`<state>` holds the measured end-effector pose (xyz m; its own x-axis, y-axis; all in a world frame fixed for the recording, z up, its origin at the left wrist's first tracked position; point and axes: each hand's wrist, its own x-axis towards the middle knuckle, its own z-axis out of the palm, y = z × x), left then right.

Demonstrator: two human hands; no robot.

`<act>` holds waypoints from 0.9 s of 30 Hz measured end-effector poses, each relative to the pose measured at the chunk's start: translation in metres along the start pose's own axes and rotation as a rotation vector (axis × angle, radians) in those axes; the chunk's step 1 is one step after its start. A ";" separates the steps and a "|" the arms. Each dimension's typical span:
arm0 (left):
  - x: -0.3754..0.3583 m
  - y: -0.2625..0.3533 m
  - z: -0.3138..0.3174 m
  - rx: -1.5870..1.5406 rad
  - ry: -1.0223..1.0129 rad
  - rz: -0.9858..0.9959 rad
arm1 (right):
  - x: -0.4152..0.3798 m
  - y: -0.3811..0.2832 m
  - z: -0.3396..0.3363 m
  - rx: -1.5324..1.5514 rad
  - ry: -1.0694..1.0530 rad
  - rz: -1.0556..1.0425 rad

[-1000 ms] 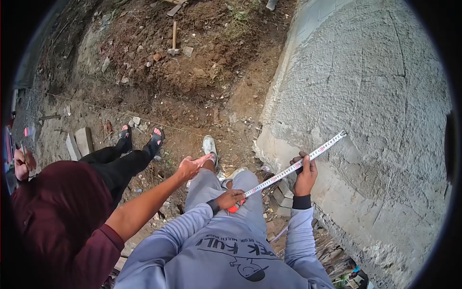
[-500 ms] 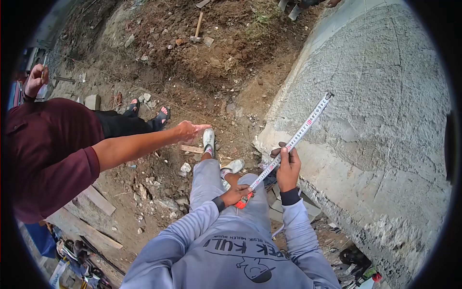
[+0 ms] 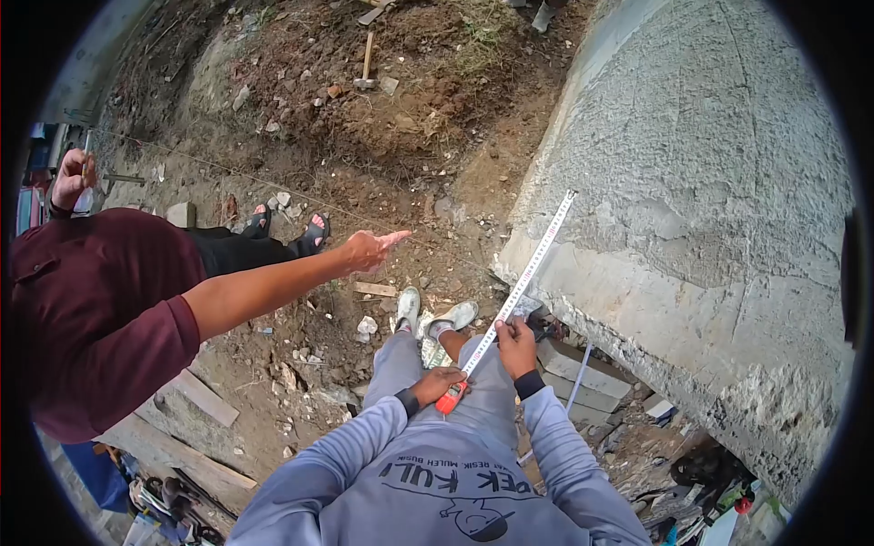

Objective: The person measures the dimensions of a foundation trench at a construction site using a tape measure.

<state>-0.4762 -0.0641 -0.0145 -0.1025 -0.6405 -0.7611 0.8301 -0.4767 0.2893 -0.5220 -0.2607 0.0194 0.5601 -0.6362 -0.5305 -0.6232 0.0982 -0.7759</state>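
Observation:
My left hand (image 3: 437, 386) is closed around a red tape measure (image 3: 451, 398) in front of my waist. From the case, the white blade (image 3: 531, 273) runs up and to the right, its hooked end over the rough concrete slab (image 3: 674, 227). Further along, my right hand (image 3: 516, 346) pinches the blade between thumb and fingers. Whether the blade's end touches the concrete, I cannot tell.
At the left stands a person in a maroon shirt (image 3: 109, 291), one arm stretched out, finger pointing. A hammer (image 3: 366, 68) lies on the dirt. A string crosses the ground. Planks (image 3: 196, 396) and rubble lie at the lower left.
The blade's far end has moved left and slightly down. My right hand has come down and left, nearer my left hand. The other person's hand has shifted slightly right, and my feet appear lower.

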 end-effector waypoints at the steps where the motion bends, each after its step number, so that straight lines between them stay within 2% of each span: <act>1: -0.001 -0.002 -0.005 0.003 -0.005 -0.009 | 0.000 0.022 0.009 -0.002 -0.031 0.020; 2: -0.001 -0.006 -0.012 -0.044 0.024 -0.046 | -0.002 0.024 0.015 -0.003 -0.062 0.038; 3: -0.002 -0.008 -0.019 -0.088 0.055 -0.078 | -0.009 0.016 0.023 0.170 -0.088 0.101; 6: -0.008 -0.010 -0.039 -0.060 0.063 -0.086 | -0.016 0.046 0.048 0.211 -0.119 0.181; 12: -0.013 -0.020 -0.076 0.035 0.170 -0.163 | -0.036 0.098 0.089 0.127 -0.214 0.237; 16: -0.005 -0.029 -0.116 0.048 0.362 -0.074 | -0.025 0.138 0.116 0.083 -0.207 0.272; 18: -0.008 -0.020 -0.130 -0.053 0.432 -0.042 | 0.005 0.160 0.127 0.008 -0.193 0.263; 20: -0.007 -0.022 -0.149 0.023 0.454 0.013 | 0.036 0.164 0.137 0.117 -0.175 0.445; 21: -0.004 -0.036 -0.162 0.021 0.476 0.017 | 0.061 0.201 0.147 -0.013 -0.201 0.371; 22: 0.005 -0.050 -0.176 0.021 0.497 0.029 | 0.098 0.227 0.160 -0.013 -0.206 0.362; 24: 0.012 -0.067 -0.182 -0.208 0.492 -0.010 | 0.156 0.271 0.181 -0.005 -0.226 0.361; 25: 0.018 -0.062 -0.175 -0.369 0.488 -0.020 | 0.200 0.281 0.182 0.004 -0.350 0.359; 26: 0.021 -0.068 -0.170 -0.480 0.498 0.024 | 0.245 0.272 0.181 0.114 -0.143 0.401; 27: 0.024 -0.089 -0.178 -0.364 0.534 0.005 | 0.291 0.264 0.180 0.232 0.076 0.412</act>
<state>-0.4550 0.0702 -0.1617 0.1113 -0.2093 -0.9715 0.9722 -0.1799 0.1501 -0.4255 -0.2825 -0.4012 0.2449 -0.5615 -0.7904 -0.6420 0.5170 -0.5661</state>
